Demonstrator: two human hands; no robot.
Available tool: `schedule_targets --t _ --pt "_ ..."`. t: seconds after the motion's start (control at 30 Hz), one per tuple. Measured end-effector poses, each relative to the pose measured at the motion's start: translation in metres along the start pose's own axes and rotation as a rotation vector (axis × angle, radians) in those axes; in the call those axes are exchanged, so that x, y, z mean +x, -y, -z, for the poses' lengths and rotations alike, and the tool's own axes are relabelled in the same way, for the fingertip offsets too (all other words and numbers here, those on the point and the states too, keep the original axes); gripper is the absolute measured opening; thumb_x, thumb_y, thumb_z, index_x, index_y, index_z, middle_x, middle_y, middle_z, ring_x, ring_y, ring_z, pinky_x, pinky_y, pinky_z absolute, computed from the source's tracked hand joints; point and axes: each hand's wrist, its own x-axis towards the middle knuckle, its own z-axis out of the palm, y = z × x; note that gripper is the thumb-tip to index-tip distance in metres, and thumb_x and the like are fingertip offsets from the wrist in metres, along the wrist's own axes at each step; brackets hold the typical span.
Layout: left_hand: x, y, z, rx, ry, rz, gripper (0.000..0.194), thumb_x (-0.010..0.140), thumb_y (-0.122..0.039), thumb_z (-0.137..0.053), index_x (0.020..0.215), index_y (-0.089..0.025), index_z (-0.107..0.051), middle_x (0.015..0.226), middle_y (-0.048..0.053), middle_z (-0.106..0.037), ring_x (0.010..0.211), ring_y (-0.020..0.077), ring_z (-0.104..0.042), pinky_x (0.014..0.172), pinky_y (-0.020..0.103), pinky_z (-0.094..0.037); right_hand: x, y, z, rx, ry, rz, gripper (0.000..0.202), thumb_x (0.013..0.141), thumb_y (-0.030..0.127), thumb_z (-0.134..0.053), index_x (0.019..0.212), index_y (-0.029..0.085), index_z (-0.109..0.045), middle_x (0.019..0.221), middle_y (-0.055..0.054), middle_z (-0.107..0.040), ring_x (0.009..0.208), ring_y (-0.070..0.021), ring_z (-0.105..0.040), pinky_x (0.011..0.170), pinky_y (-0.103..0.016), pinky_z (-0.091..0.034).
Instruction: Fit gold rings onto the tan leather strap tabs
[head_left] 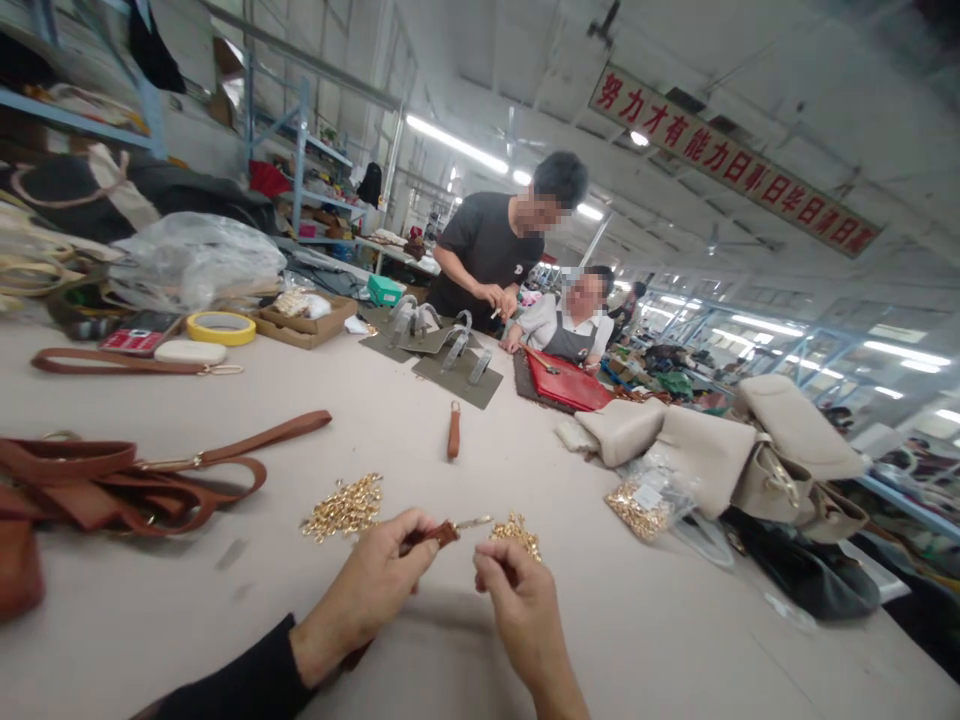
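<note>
While the left hand [367, 580] pinches a brown strap [448, 533] (metal-tipped), the right hand [521, 608] presses its fingertips [484, 564] together.

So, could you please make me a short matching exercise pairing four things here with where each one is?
1. Brown strap
2. Yellow tape roll
3. Red bag
4. Clear bag of gold pieces

A. Beside a cardboard box
B. Near the cream bags
C. Held in the left grip
D. Before the person in a grey apron

Pairs: 1-C, 2-A, 3-D, 4-B
</note>
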Motion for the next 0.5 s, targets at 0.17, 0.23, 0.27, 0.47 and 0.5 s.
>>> schedule_targets --t 0.17,0.23,0.27,0.47,0.5 --pt "-0.002 0.0 -0.005 -0.064 -0.035 -0.006 0.029 0.085 -0.043 -0.054 0.083 -0.015 -0.061 0.07 0.001 -0.057 0.058 0.0151 -0.052 0.054 0.023 -0.042 -0.001 0.01 -0.016 0.17 -0.065 0.163 0.014 0.088 0.027 -0.057 0.087 0.016 -0.065 0.071 -0.002 -0.062 0.067 -0.0132 -0.058 0.064 -0.023 -0.045" --pt "-0.002 0.002 -0.008 -0.081 -0.036 -0.006 0.029 0.086 -0.043 -0.055 0.085 -0.015 -0.063 0.069 0.001 -0.059 0.058 0.0147 -0.053 0.051 0.021 -0.041 0.0 0.008 -0.021 0.16 -0.071 0.232 0.011 0.087 0.023 -0.057 0.087 0.017 -0.066 0.072 -0.001 -0.063 0.066 -0.0125 -0.059 0.063 -0.022 -0.046" --pt "-0.002 0.004 -0.009 -0.088 -0.034 -0.001 0.029 0.087 -0.044 -0.055 0.086 -0.016 -0.063 0.068 0.001 -0.059 0.057 0.0145 -0.053 0.049 0.02 -0.04 0.0 0.007 -0.023 0.148 -0.075 0.251 0.01 0.087 0.021 -0.057 0.088 0.018 -0.066 0.073 -0.001 -0.064 0.066 -0.0121 -0.059 0.063 -0.022 -0.046" --pt "-0.004 0.009 -0.013 -0.149 -0.022 0.0 0.027 0.087 -0.042 -0.057 0.088 -0.016 -0.065 0.076 0.003 -0.062 0.061 0.0166 -0.056 0.049 0.022 -0.048 0.003 -0.003 -0.028 0.116 -0.119 0.315 0.01 0.087 0.018 -0.057 0.089 0.019 -0.067 0.081 -0.003 -0.067 0.075 -0.0141 -0.062 0.068 -0.025 -0.049" --pt "-0.004 0.009 -0.014 -0.16 -0.02 0.0 0.027 0.087 -0.041 -0.057 0.089 -0.016 -0.065 0.077 0.003 -0.062 0.064 0.0172 -0.057 0.051 0.022 -0.049 0.003 -0.004 -0.028 0.117 -0.119 0.32 0.01 0.087 0.017 -0.057 0.089 0.019 -0.067 0.083 -0.003 -0.067 0.077 -0.0142 -0.063 0.069 -0.025 -0.049"
